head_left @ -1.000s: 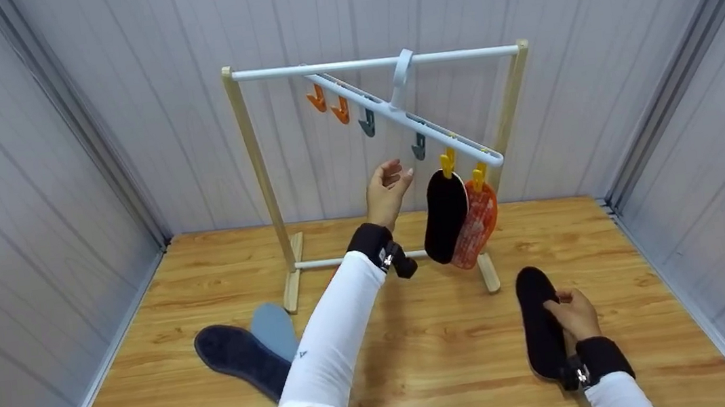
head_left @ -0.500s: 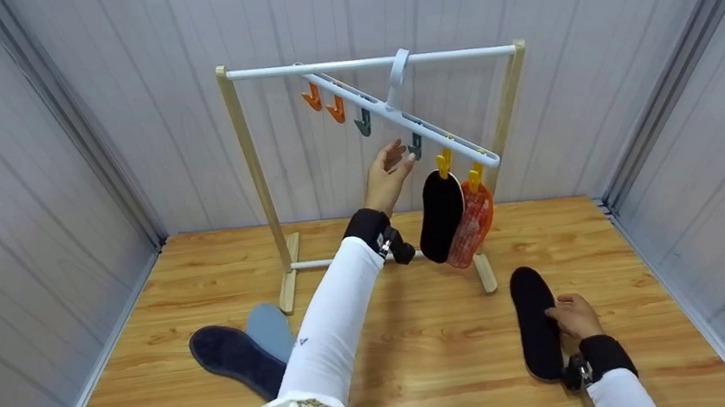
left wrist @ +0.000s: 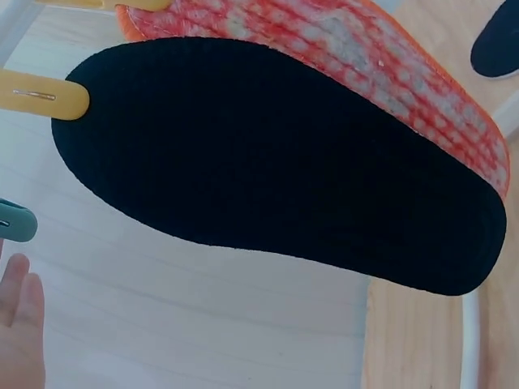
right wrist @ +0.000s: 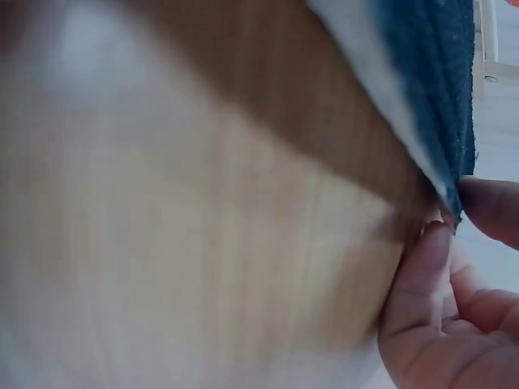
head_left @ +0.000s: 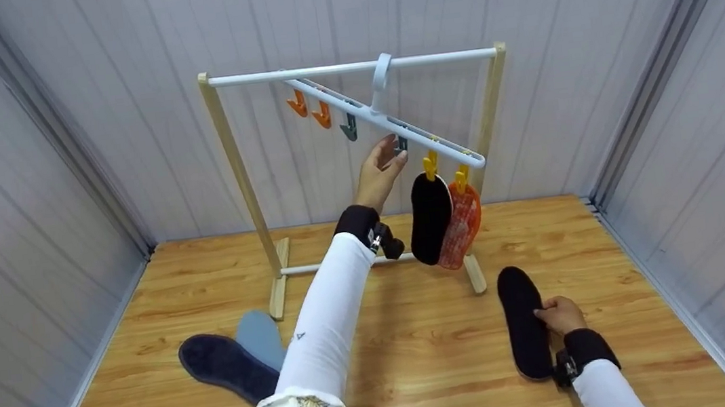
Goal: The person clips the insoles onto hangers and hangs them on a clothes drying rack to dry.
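Note:
In the head view my left hand (head_left: 377,176) reaches up to a grey-green clip (head_left: 403,145) on the white hanger (head_left: 422,136), thumb and fingers spread around it. The left wrist view shows fingertips right at the lower end of that green clip (left wrist: 18,221). My right hand (head_left: 562,314) pinches the long edge of a black insole (head_left: 523,322), low over the table at the right. Up close, the right wrist view has thumb and finger nipping the insole's edge (right wrist: 430,105), which shows a pale underside. Another black insole (head_left: 430,219) hangs from a yellow clip (head_left: 430,166).
A red patterned insole (head_left: 462,229) hangs from a second yellow clip (head_left: 461,179). Two orange clips (head_left: 322,116) and another grey-green clip (head_left: 349,127) line the hanger's left half. The rack (head_left: 236,158) stands on the wooden table. Dark blue (head_left: 224,365) and light blue (head_left: 259,335) insoles lie left.
My left hand has risen from below the hanger to the grey-green clip. The right hand keeps its pinch on the black insole. The head view has shifted slightly.

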A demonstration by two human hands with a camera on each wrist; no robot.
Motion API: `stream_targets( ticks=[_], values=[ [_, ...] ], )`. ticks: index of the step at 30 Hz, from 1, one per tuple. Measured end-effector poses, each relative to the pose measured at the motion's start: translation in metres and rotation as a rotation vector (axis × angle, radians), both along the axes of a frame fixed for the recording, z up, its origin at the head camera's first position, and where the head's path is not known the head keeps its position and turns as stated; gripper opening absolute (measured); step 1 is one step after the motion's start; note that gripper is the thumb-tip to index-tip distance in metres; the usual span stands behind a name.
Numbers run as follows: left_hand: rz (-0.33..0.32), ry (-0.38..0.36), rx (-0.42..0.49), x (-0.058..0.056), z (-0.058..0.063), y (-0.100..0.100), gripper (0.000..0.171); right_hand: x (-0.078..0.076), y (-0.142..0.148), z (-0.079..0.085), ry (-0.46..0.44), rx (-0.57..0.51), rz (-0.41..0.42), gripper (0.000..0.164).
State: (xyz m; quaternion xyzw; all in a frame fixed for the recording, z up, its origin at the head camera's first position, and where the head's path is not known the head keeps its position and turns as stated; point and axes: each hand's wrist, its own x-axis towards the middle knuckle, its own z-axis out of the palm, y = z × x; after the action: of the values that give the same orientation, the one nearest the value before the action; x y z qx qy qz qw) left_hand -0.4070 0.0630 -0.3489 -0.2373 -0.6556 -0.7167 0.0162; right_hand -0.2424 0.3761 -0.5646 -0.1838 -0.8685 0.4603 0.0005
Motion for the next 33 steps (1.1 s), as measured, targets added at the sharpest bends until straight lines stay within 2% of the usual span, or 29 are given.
stream_targets(
  ticks=[8,10,14,19,24,29,33],
  values=[
    [-0.021,-0.056,0.082,-0.005,0.006,-0.001,0.047,-0.008,0.005,0.005,-0.001,0.031,0.042,0.012],
    [-0.020,-0.052,0.106,-0.005,0.006,0.000,0.046,-0.010,0.005,0.005,0.002,0.040,0.050,0.016],
    [-0.021,-0.047,0.155,-0.004,0.003,0.001,0.044,-0.010,0.002,0.004,0.002,0.045,0.048,0.019],
    [-0.035,-0.070,0.199,-0.001,-0.001,0.002,0.042,-0.006,-0.003,0.002,-0.011,0.011,0.036,0.011],
    [-0.070,-0.087,0.208,0.003,0.002,0.006,0.042,-0.002,-0.001,0.001,0.003,-0.049,-0.015,0.010],
    [-0.046,-0.087,0.189,0.002,0.007,0.008,0.043,0.000,0.000,0.003,0.026,-0.072,-0.052,0.015],
    [-0.033,-0.074,0.159,0.001,0.005,0.007,0.043,0.003,0.001,0.001,0.029,-0.052,-0.061,0.020]
  ],
)
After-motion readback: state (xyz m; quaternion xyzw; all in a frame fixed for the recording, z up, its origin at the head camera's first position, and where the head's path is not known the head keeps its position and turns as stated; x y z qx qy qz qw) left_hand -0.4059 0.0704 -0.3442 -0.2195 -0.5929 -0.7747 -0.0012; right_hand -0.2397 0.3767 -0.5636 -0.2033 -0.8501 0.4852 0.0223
